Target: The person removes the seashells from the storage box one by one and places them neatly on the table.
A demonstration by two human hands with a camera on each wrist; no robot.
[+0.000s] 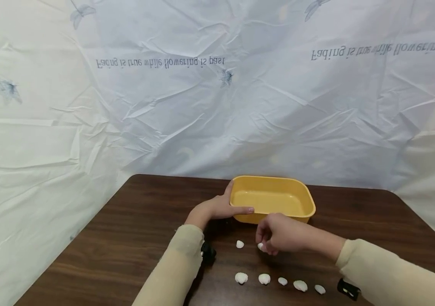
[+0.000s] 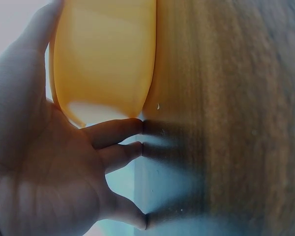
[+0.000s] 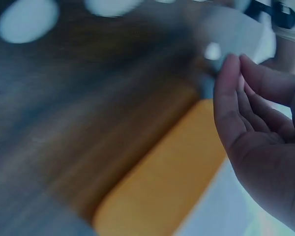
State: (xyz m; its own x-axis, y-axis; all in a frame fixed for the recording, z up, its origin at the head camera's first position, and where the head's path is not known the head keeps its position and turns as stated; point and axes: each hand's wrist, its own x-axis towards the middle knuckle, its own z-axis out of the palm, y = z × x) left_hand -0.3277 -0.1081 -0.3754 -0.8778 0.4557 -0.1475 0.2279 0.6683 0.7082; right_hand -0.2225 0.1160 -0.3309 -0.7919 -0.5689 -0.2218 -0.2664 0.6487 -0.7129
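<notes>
A yellow plastic basin (image 1: 272, 199) stands near the table's far edge. My left hand (image 1: 221, 206) rests against its left end, the thumb along the near rim. In the left wrist view the fingers (image 2: 120, 130) of that hand are extended and spread, their tips down at the tabletop. My right hand (image 1: 284, 233) is in front of the basin, low over the table, and pinches a small white seashell (image 1: 260, 245) between thumb and fingertips. In the right wrist view the fingers mostly hide that shell. Another white seashell (image 1: 240, 244) lies to the left of it.
Nearer to me, several white seashells (image 1: 264, 279) of different sizes lie in a row across the dark wood table (image 1: 125, 238). Behind the table hangs a wrinkled white printed sheet (image 1: 202, 110). A black wrist device (image 1: 348, 290) is on my right sleeve.
</notes>
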